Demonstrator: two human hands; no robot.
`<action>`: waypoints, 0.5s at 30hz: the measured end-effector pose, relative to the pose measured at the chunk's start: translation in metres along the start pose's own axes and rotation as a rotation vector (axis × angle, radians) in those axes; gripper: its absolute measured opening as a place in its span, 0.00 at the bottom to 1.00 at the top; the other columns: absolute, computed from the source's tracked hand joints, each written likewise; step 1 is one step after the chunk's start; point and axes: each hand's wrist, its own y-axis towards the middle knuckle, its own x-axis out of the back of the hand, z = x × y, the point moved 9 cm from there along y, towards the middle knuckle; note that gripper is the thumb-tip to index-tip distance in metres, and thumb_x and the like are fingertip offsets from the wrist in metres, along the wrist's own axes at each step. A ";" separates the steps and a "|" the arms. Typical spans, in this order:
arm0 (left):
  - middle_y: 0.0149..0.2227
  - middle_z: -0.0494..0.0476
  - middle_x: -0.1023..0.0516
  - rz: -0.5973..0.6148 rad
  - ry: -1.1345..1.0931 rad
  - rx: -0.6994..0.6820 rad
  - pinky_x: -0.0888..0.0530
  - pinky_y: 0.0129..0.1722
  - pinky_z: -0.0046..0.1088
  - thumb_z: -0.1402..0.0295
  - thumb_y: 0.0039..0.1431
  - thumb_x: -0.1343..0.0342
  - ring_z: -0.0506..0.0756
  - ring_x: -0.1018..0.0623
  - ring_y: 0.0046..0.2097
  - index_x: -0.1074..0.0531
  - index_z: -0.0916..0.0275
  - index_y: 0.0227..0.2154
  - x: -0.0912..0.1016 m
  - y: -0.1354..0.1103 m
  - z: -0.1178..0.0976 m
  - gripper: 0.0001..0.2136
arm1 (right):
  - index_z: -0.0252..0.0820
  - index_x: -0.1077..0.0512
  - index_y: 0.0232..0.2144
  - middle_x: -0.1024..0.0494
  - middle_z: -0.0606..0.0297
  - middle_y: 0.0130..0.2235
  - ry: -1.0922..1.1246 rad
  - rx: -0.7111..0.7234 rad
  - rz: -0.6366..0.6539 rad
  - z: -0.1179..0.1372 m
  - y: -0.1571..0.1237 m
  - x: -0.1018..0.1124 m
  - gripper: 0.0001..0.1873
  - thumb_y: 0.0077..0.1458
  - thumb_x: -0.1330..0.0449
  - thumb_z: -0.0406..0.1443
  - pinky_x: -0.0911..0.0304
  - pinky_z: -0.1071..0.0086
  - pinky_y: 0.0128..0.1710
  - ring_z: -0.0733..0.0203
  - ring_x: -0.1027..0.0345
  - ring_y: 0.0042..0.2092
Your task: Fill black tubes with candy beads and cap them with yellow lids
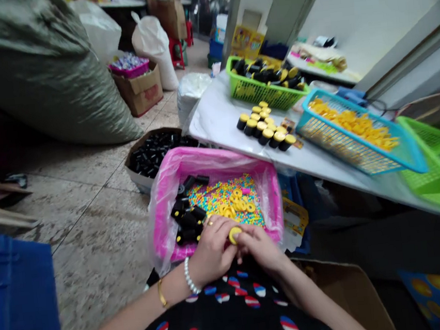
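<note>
head view: the left hand [211,244] and right hand [258,245] pinch a yellow cap [234,234] between them at the near side of the pink tub [271,186], where black tubes [188,220], yellow rings [241,205] and colourful beads [206,194] lie.

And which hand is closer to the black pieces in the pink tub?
Left. The left hand is just beside the black pieces; the right hand is farther off, to the right, past the yellow cap.
</note>
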 end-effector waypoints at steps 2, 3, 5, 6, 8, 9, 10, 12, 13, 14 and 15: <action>0.50 0.63 0.27 -0.007 -0.039 -0.024 0.33 0.55 0.45 0.71 0.55 0.43 0.61 0.29 0.52 0.37 0.61 0.57 0.004 0.000 -0.003 0.24 | 0.39 0.25 0.30 0.25 0.68 0.27 -0.097 0.092 0.012 0.020 -0.003 0.011 0.08 0.52 0.38 0.39 0.34 0.71 0.31 0.65 0.32 0.29; 0.54 0.63 0.28 -0.011 -0.050 -0.030 0.33 0.57 0.45 0.69 0.56 0.42 0.62 0.30 0.55 0.40 0.60 0.59 0.007 0.000 -0.003 0.28 | 0.40 0.24 0.31 0.24 0.67 0.30 -0.120 0.146 -0.026 0.035 -0.004 0.026 0.07 0.51 0.37 0.38 0.33 0.70 0.34 0.64 0.31 0.31; 0.56 0.63 0.30 -0.040 -0.055 0.022 0.31 0.56 0.44 0.67 0.58 0.43 0.62 0.31 0.57 0.40 0.57 0.60 0.013 0.000 0.004 0.27 | 0.40 0.23 0.33 0.22 0.65 0.31 -0.096 0.246 -0.224 0.070 -0.009 0.079 0.08 0.49 0.35 0.38 0.32 0.69 0.34 0.63 0.30 0.32; 0.56 0.63 0.30 -0.063 -0.060 0.065 0.30 0.55 0.43 0.67 0.59 0.44 0.61 0.30 0.57 0.38 0.57 0.59 0.016 -0.001 0.009 0.24 | 0.41 0.23 0.34 0.22 0.65 0.31 -0.050 0.287 -0.362 0.088 -0.012 0.113 0.11 0.49 0.34 0.40 0.32 0.69 0.31 0.63 0.30 0.30; 0.53 0.63 0.27 -0.092 -0.088 0.140 0.27 0.52 0.40 0.67 0.61 0.46 0.59 0.27 0.54 0.35 0.58 0.56 0.020 -0.001 0.018 0.19 | 0.40 0.24 0.35 0.21 0.62 0.32 0.005 0.385 -0.619 0.123 -0.019 0.179 0.15 0.45 0.32 0.42 0.31 0.68 0.27 0.61 0.28 0.28; 0.51 0.63 0.26 -0.088 -0.107 0.152 0.26 0.50 0.39 0.67 0.62 0.47 0.58 0.25 0.52 0.33 0.58 0.54 0.020 -0.001 0.018 0.17 | 0.38 0.24 0.32 0.21 0.60 0.31 -0.029 0.400 -0.710 0.136 -0.019 0.205 0.15 0.42 0.31 0.42 0.32 0.69 0.24 0.61 0.28 0.27; 0.49 0.62 0.24 -0.070 -0.127 0.146 0.26 0.49 0.37 0.68 0.62 0.46 0.58 0.24 0.50 0.31 0.59 0.52 0.018 0.000 0.017 0.16 | 0.37 0.25 0.27 0.21 0.58 0.29 -0.078 0.389 -0.783 0.146 -0.017 0.227 0.15 0.40 0.30 0.42 0.33 0.70 0.22 0.61 0.28 0.26; 0.44 0.60 0.21 -0.015 -0.167 0.104 0.25 0.46 0.34 0.69 0.62 0.46 0.56 0.22 0.46 0.27 0.59 0.47 0.012 0.002 0.009 0.12 | 0.36 0.27 0.24 0.23 0.58 0.25 -0.102 0.360 -0.849 0.157 -0.003 0.256 0.14 0.40 0.30 0.40 0.37 0.73 0.18 0.63 0.29 0.23; 0.41 0.59 0.20 0.009 -0.187 0.080 0.24 0.44 0.33 0.70 0.61 0.46 0.55 0.22 0.43 0.26 0.60 0.45 0.009 0.002 0.005 0.10 | 0.35 0.27 0.23 0.24 0.59 0.23 -0.110 0.339 -0.873 0.159 0.005 0.265 0.13 0.41 0.30 0.40 0.40 0.74 0.17 0.65 0.31 0.21; 0.39 0.58 0.20 0.023 -0.205 0.064 0.24 0.42 0.31 0.70 0.61 0.45 0.54 0.21 0.41 0.25 0.60 0.43 0.008 0.003 0.002 0.09 | 0.34 0.27 0.23 0.25 0.60 0.21 -0.116 0.321 -0.888 0.160 0.013 0.270 0.14 0.42 0.31 0.40 0.42 0.74 0.16 0.67 0.34 0.19; 0.38 0.58 0.20 0.023 -0.223 0.058 0.24 0.40 0.31 0.71 0.61 0.45 0.54 0.21 0.40 0.24 0.60 0.42 0.007 0.004 0.001 0.09 | 0.34 0.27 0.23 0.26 0.61 0.20 -0.123 0.306 -0.900 0.160 0.020 0.273 0.14 0.44 0.32 0.41 0.45 0.74 0.15 0.69 0.37 0.17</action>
